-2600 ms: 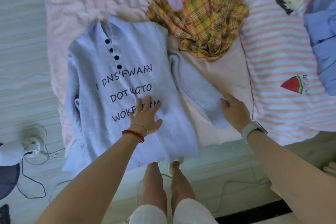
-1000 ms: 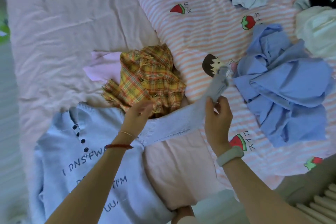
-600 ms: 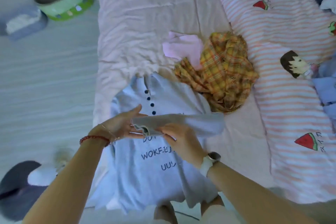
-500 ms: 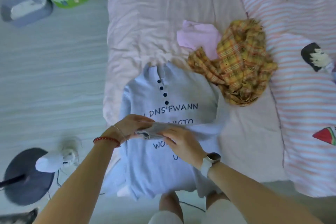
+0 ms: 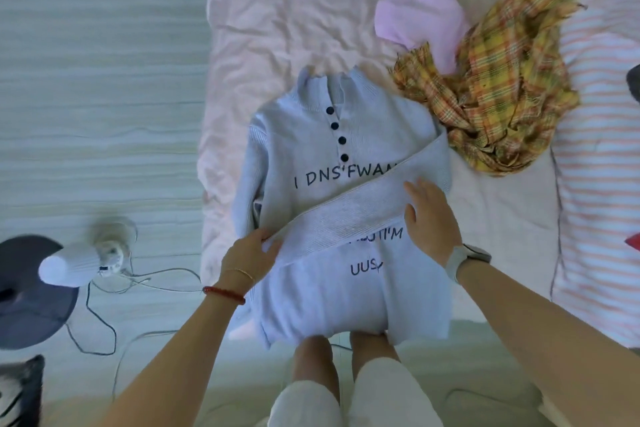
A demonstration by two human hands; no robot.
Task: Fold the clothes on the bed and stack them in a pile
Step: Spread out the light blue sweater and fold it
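Note:
A light blue buttoned sweater point(image 5: 311, 149) with black lettering lies face up at the near edge of the bed, its hem hanging over. Its right sleeve point(image 5: 356, 211) is folded diagonally across the chest. My left hand point(image 5: 251, 255) holds the sleeve's cuff end at the sweater's left side. Laid flat with straight fingers, my right hand point(image 5: 429, 218) presses the sleeve near its upper right part. A crumpled yellow plaid shirt point(image 5: 498, 80) and a pink garment point(image 5: 419, 19) lie beyond the sweater.
The bed has a pale pink sheet point(image 5: 277, 10) and a pink striped quilt point(image 5: 602, 149) on the right. On the floor at left stand a small white fan point(image 5: 76, 262) with cables and a dark round object point(image 5: 24, 291). My legs are below the hem.
The right sleeve, stretched out to the right a second ago, has been carried across and laid over the sweater's chest. My right hand has let go and now lies flat on it.

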